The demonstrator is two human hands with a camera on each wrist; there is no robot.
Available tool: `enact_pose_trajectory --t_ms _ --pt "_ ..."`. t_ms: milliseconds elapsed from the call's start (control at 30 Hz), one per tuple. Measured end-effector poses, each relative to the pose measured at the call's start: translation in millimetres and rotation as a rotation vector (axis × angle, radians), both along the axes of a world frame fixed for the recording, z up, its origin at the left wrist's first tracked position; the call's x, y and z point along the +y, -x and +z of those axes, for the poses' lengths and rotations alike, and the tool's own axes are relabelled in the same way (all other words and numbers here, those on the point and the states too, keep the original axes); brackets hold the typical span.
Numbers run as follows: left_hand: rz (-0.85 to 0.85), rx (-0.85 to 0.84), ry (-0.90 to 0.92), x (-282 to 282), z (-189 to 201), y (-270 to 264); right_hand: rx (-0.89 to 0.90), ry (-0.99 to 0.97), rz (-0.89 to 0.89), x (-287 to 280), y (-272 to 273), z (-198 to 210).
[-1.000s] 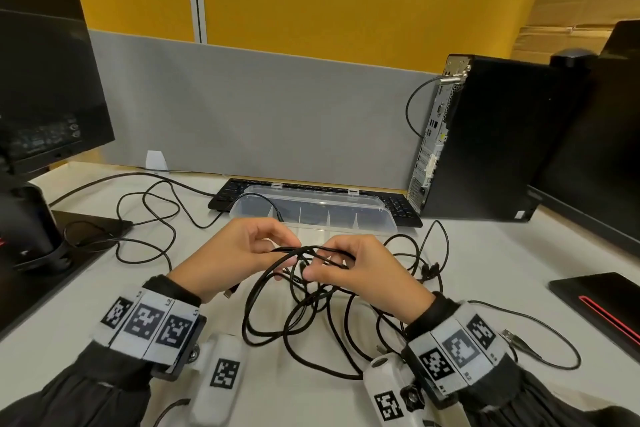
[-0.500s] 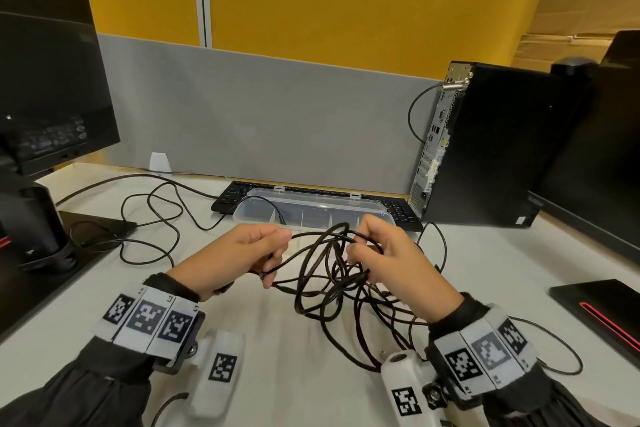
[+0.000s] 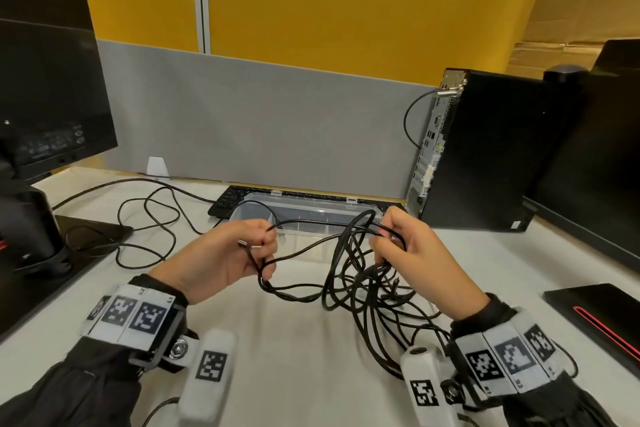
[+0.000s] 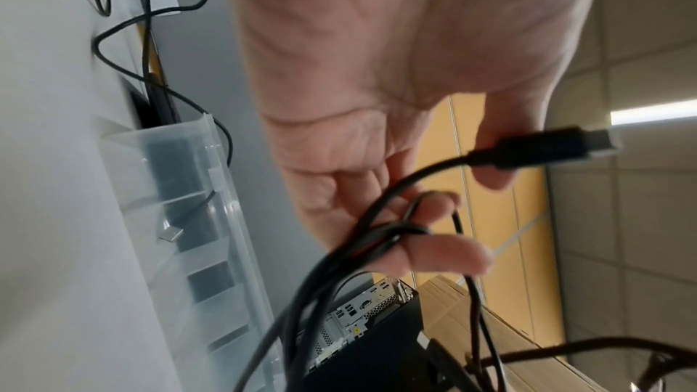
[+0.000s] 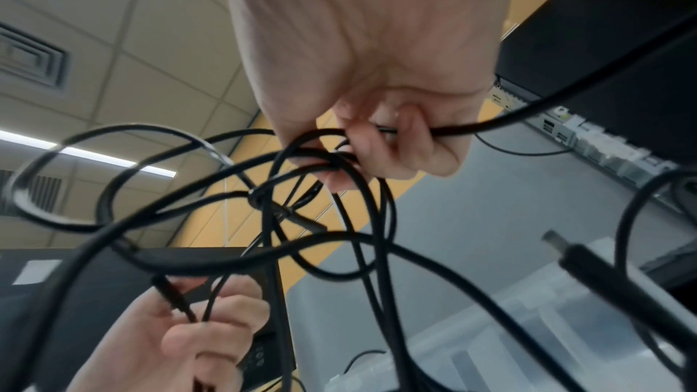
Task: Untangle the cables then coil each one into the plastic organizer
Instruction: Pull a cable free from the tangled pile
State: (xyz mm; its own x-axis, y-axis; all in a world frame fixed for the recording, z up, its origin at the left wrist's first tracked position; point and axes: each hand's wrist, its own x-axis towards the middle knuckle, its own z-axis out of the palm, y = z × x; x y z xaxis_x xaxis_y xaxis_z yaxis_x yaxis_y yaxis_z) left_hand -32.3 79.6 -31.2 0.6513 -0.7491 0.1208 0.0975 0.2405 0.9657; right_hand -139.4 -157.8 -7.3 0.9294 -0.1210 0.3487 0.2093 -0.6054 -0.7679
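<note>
A tangle of black cables (image 3: pixel 360 274) hangs between my two hands above the white desk (image 3: pixel 294 340). My left hand (image 3: pixel 242 250) grips a cable near its USB plug (image 4: pixel 543 148), with strands looped over its curled fingers (image 4: pixel 445 255). My right hand (image 3: pixel 398 243) pinches a bunch of cable loops (image 5: pixel 320 157) and holds them up. Another plug (image 5: pixel 580 261) dangles loose in the right wrist view. The clear plastic organizer (image 3: pixel 311 218) sits just behind the hands, open, with dividers (image 4: pixel 188 198) showing.
A black keyboard (image 3: pixel 235 196) lies behind the organizer. A computer tower (image 3: pixel 485 149) stands at the right, monitors (image 3: pixel 45 97) at left and right edges. Other black wires (image 3: pixel 145 218) trail across the desk at left. A black pad (image 3: pixel 606 315) lies at right.
Both hands have risen and moved apart, lifting the cable bundle off the desk and stretching strands between them. The left hand now holds the plug end.
</note>
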Motion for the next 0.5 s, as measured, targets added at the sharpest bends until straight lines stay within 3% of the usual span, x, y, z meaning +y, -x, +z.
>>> enact_pose_trajectory --t_ms 133,300,367,500 --pt "0.064 0.179 0.220 9.2 3.7 -7.1 0.020 -0.088 -0.020 -13.5 2.9 2.6" --pt "0.083 0.253 0.286 10.1 2.7 -7.1 -0.004 -0.155 0.030 -14.1 4.6 5.1" --pt "0.090 0.234 0.281 9.0 1.5 -7.1 0.000 -0.173 0.073 -13.3 7.0 6.1" --pt "0.122 0.044 0.134 3.2 -6.3 -6.5 0.018 -0.190 0.104 -15.2 10.1 5.1"
